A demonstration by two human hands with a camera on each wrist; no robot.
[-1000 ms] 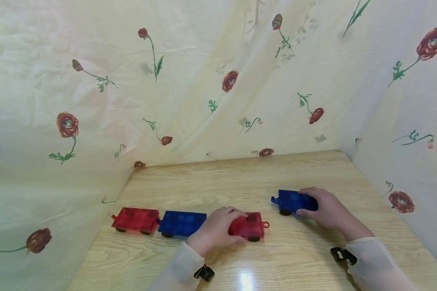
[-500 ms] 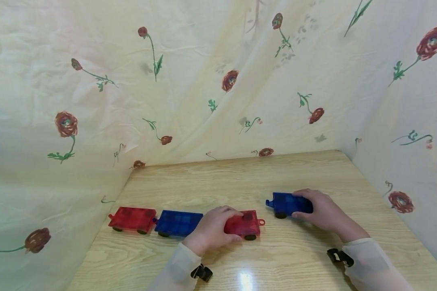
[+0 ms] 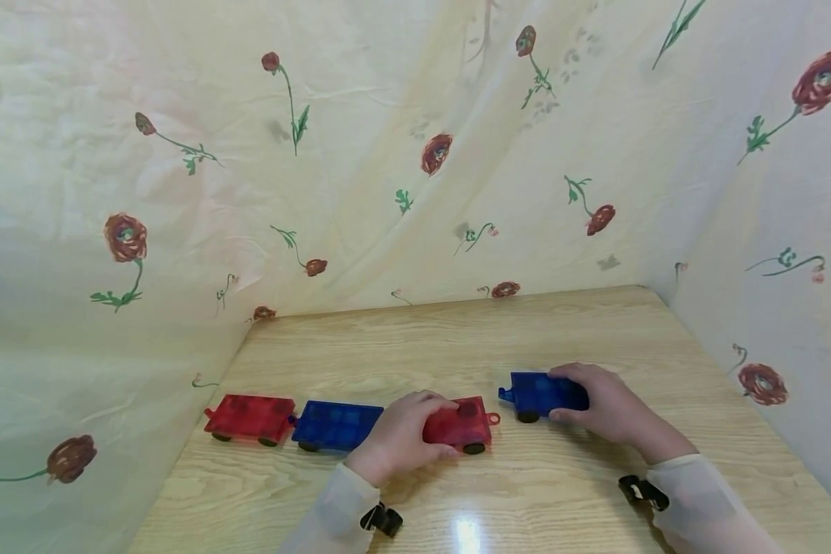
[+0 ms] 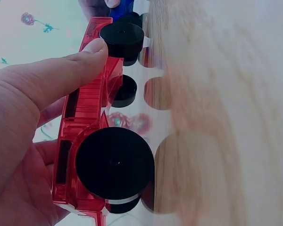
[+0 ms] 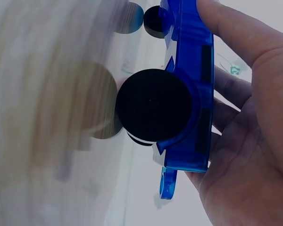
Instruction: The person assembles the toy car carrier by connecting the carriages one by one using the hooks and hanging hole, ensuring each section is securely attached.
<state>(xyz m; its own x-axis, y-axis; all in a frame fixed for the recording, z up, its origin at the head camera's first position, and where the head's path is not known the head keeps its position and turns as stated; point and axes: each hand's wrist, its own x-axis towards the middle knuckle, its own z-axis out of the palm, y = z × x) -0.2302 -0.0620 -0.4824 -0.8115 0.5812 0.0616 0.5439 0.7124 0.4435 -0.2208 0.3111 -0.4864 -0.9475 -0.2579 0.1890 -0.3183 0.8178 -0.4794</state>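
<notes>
My left hand grips a translucent red toy train car by its sides, thumb on the near side above the black wheels in the left wrist view. A ring coupler sticks out at its right end. In my right hand is a translucent blue toy train car, pinched between thumb and fingers. Its hook points left, a short gap from the red car's ring and slightly farther back. In the right wrist view the blue car has its wheels close to the tabletop.
Left of my left hand stand another blue car and another red car, joined end to end in a row. The wood-grain table is bordered by a flowered cloth at the back and sides.
My right hand has brought the blue car left and slightly nearer, narrowing the gap to the held red car. The left hand, its red car and the two cars behind have shifted slightly left.
</notes>
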